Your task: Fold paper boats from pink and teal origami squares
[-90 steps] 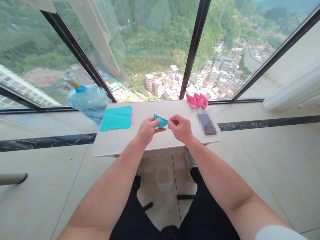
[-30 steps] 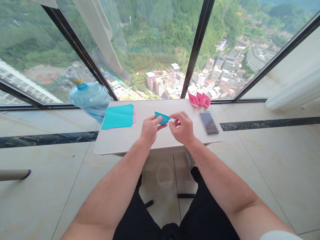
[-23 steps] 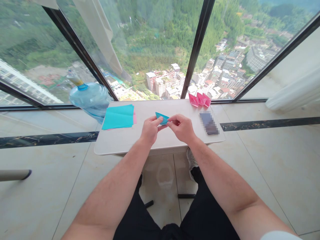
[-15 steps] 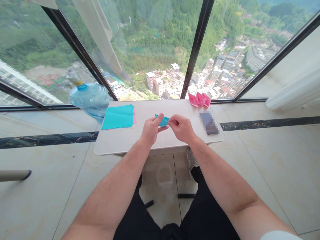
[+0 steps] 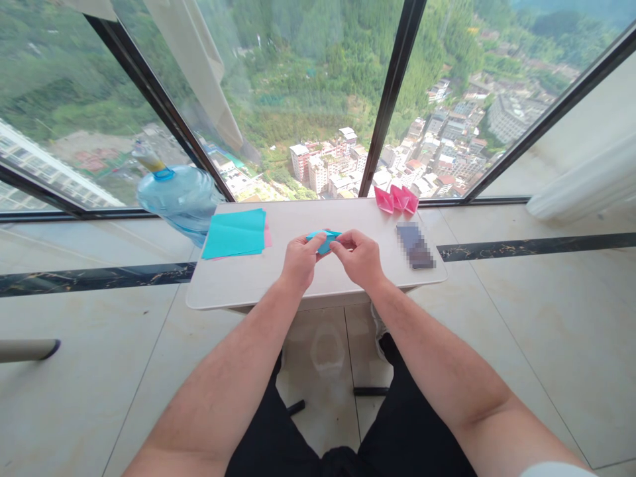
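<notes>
The person holds a small blue folded paper over the white table, its left end pinched between the thumb and fingers of the left hand, its right end between those of the right hand. It should handle as a light, crisp thing, stiff along its creases yet easily crushed or torn, so a gentle pinch at the two ends, where layers probably double up, seems the safest hold; paper is unlikely to slip from dry fingertips. The exact folds (much of the piece is covered by fingers) cannot be made out. Flat blue sheets lie at the table's left, matte and thin, with a pink edge showing beneath. Near the far right corner stand pointed pink paper shapes, all sharp angles. Closer in lies a dark rectangular slab, its surface pixelated. A translucent blue plastic jug, rounded and glossy, stands beyond the table's left end.
</notes>
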Demonstrator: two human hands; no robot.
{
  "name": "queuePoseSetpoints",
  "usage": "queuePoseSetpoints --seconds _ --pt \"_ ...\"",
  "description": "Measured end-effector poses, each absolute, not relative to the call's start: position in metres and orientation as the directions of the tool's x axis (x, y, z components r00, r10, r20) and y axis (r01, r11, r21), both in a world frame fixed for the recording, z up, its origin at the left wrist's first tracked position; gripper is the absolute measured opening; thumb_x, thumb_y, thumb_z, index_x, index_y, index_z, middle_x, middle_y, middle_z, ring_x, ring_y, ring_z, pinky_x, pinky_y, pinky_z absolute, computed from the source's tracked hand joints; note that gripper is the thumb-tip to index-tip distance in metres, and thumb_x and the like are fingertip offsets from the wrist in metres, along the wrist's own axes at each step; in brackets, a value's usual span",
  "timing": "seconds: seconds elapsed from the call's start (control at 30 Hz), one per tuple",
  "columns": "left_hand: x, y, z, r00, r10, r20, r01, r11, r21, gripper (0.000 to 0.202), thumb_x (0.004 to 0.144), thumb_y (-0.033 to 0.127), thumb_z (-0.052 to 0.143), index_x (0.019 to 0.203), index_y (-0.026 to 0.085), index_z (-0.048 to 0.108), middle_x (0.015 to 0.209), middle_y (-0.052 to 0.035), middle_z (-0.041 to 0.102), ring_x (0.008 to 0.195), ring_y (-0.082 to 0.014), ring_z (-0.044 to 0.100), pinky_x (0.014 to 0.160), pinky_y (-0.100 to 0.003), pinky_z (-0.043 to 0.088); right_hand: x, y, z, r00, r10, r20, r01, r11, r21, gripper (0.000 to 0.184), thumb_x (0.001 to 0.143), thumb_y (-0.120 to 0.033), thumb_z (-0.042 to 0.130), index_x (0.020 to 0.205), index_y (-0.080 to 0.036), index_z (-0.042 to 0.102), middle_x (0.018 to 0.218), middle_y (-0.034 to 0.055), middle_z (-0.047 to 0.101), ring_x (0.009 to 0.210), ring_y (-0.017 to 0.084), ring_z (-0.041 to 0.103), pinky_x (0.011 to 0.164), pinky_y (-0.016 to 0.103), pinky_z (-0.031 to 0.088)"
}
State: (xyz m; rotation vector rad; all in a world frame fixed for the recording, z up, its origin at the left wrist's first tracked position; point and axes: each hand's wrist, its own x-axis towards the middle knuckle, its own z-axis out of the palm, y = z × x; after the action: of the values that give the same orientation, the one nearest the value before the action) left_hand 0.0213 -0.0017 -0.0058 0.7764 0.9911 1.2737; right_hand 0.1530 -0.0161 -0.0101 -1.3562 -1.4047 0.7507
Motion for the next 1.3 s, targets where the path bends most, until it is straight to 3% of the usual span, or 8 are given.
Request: queuePoseSetpoints --seconds 0.17,0.3,0.4,0.47,0.63,0.97,1.13,1.3 --pt "0.024 0.0 -0.008 -0.069 0.981 -0.182 -0.401 0.14 0.905 0.021 0.06 0.026 0.08 0.072 0.016 0.065 0.072 -0.0001 0.065 0.074 -0.0147 0.061 0.075 -0.031 0.05 0.149 -0.017 -0.007 0.182 0.963 0.197 0.292 0.138 -0.946 0.011 0.074 -0.032 0.066 0.073 -0.022 0.062 0.071 -0.0011 0.069 0.068 0.017 0.065 0.068 0.03 0.053" --pt "0.019 0.001 -0.005 -0.084 0.974 -0.212 -0.386 0.164 0.908 0.039 0.055 0.018 0.08 0.089 0.019 0.061 0.076 0.0027 0.064 0.07 -0.013 0.06 0.069 -0.029 0.047 0.152 -0.017 -0.005 0.161 0.963 0.216 0.303 0.16 -0.94 0.006 0.072 -0.028 0.063 0.074 -0.022 0.061 0.073 -0.001 0.069 0.072 0.017 0.066 0.067 0.029 0.053" --pt "0.011 0.002 -0.002 0.075 0.975 -0.21 -0.313 0.223 0.923 0.049 0.057 0.022 0.083 0.102 0.018 0.064 0.086 -0.0025 0.07 0.077 -0.0165 0.064 0.075 -0.034 0.049 0.156 -0.015 -0.005 0.148 0.962 0.229 0.295 0.178 -0.939 0.008 0.07 -0.027 0.062 0.077 -0.022 0.061 0.076 -0.0007 0.069 0.074 0.017 0.066 0.068 0.03 0.055" --pt "0.007 0.003 -0.001 0.168 0.968 -0.184 -0.261 0.224 0.939 0.044 0.058 0.026 0.086 0.097 0.014 0.068 0.086 -0.0055 0.071 0.078 -0.0181 0.065 0.079 -0.037 0.051 0.158 -0.013 -0.006 0.148 0.963 0.225 0.252 0.183 -0.95 0.013 0.07 -0.026 0.064 0.082 -0.022 0.061 0.08 0.0002 0.071 0.075 0.017 0.067 0.069 0.03 0.056" --pt "0.01 0.001 -0.004 0.102 0.988 -0.12 -0.304 0.146 0.941 0.041 0.058 0.033 0.09 0.088 0.014 0.068 0.083 -0.005 0.073 0.079 -0.018 0.067 0.086 -0.04 0.054 0.157 -0.008 -0.013 0.149 0.977 0.152 0.045 0.147 -0.988 0.041 0.068 -0.032 0.075 0.104 -0.02 0.062 0.101 0.007 0.075 0.088 0.02 0.072 0.077 0.034 0.06" --pt "0.01 0.002 -0.009 0.119 0.99 -0.073 -0.145 0.09 0.985 0.042 0.065 0.04 0.084 0.097 0.015 0.071 0.078 -0.0026 0.072 0.073 -0.0175 0.066 0.073 -0.034 0.056 0.164 -0.008 -0.007 0.1 0.989 0.113 0.119 0.1 -0.988 0.024 0.073 -0.039 0.074 0.085 -0.019 0.074 0.077 0.0036 0.076 0.076 0.022 0.072 0.072 0.035 0.059" --pt "0.012 -0.002 -0.009 0.031 0.989 0.146 0.154 -0.149 0.977 0.035 0.074 0.039 0.077 0.102 0.018 0.073 0.094 -0.0056 0.075 0.087 -0.0211 0.069 0.077 -0.034 0.057 0.165 -0.009 -0.005 0.133 0.976 0.171 0.183 0.145 -0.972 0.027 0.073 -0.037 0.073 0.095 -0.021 0.071 0.093 0.0039 0.077 0.082 0.021 0.072 0.077 0.036 0.059" --pt "0.015 -0.007 -0.014 0.057 0.859 0.508 0.507 -0.463 0.727 0.026 0.083 0.031 0.07 0.107 0.02 0.071 0.105 -0.0071 0.074 0.1 -0.0221 0.067 0.091 -0.037 0.056 0.162 -0.012 -0.005 0.158 0.962 0.223 0.248 0.18 -0.952 0.023 0.072 -0.035 0.074 0.089 -0.022 0.064 0.092 0.0013 0.074 0.088 0.021 0.072 0.078 0.035 0.059"
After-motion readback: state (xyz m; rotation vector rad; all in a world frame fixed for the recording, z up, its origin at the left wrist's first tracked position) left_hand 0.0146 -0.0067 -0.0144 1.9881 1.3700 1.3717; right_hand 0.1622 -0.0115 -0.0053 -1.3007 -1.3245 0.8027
